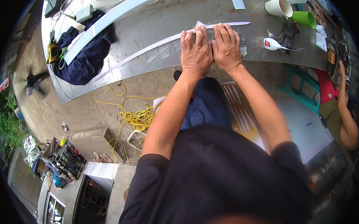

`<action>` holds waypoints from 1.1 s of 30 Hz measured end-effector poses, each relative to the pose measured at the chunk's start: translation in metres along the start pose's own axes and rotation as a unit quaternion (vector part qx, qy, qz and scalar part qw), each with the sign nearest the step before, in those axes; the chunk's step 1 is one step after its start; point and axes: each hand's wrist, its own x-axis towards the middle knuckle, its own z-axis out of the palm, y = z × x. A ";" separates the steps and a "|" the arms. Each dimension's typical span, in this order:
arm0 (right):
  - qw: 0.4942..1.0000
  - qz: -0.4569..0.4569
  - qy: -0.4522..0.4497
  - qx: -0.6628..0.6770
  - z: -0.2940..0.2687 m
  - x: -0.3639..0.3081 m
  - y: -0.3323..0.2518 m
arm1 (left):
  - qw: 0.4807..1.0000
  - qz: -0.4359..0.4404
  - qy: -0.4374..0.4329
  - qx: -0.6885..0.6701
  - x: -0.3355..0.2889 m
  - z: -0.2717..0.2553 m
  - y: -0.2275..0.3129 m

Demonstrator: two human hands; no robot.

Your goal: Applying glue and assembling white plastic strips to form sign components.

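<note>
My left hand (196, 49) and right hand (226, 46) are side by side at the near edge of a grey metal table (167, 16). Their thumbs meet, and their fingers bend over a long, thin white strip (156, 45), gripping it near its right end. The strip runs from the table's left front, under my fingers, to a pointed tip on the right. A small white piece shows just beyond my left fingertips. Clear tape or film lies beside my right hand. What is beneath my palms is hidden.
A wide white strip (111, 19) lies over dark cloth (101, 42) on the left, near a tape measure (52, 53). A white glue bottle (271, 44), a dark glove (287, 36) and cups (279, 7) stand right. Yellow cord (135, 119) covers the floor; another person (340, 105) sits right.
</note>
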 end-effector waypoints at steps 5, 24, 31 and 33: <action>1.000 -0.003 0.002 0.002 0.000 0.001 -0.001 | 1.000 -0.001 -0.004 0.009 -0.001 0.000 -0.001; 1.000 0.002 -0.002 -0.003 -0.002 0.000 -0.001 | 1.000 -0.005 -0.018 -0.009 0.000 -0.002 0.000; 1.000 -0.003 -0.002 0.000 -0.001 0.000 0.000 | 1.000 -0.009 -0.022 0.004 0.000 -0.002 0.000; 1.000 -0.002 -0.003 -0.002 -0.001 0.001 -0.001 | 1.000 -0.011 -0.019 0.003 0.000 -0.002 0.001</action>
